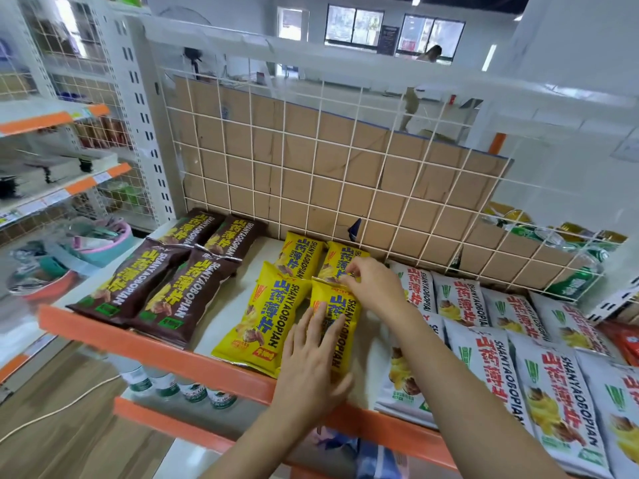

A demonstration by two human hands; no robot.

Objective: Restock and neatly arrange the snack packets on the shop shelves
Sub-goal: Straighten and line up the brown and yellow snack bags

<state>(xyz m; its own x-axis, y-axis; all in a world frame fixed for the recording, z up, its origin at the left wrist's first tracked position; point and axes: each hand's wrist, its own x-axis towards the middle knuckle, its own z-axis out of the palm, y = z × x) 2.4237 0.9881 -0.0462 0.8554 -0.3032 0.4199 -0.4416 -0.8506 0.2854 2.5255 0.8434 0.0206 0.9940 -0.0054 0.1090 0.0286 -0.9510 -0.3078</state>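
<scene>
Shelf point(155, 344), orange front rim, wire grid point(311, 150) at the back.

Left: 4 brown packets point(162, 288), two rows of two, lying flat. Each reads "SHANYAOBOPIAN" beside Chinese characters.

Centre: 4 yellow packets point(273, 305), same wording, also two by two. They lie flat with the long axis running front to back and leaning a little left at the near end. Top seals point to the grid.

Front-right packet point(340, 326) of the yellow four is between both hands. Left grip point(311, 368) lies flat on its near half, fingers straight, thumb spread over the near end. Right grip point(370, 281) has curled fingers pinching the far seal, where it meets the rear yellow packet.

Right: white packets point(498, 368), at least 7 in two rows, same "SHANYAOBOPIAN" print, same front-to-back lie. The exact count is cut off by the frame edge.

Far right: green cans point(570, 281) behind the grid, number unclear. A red packet point(622, 340) is at the edge, print unreadable.
</scene>
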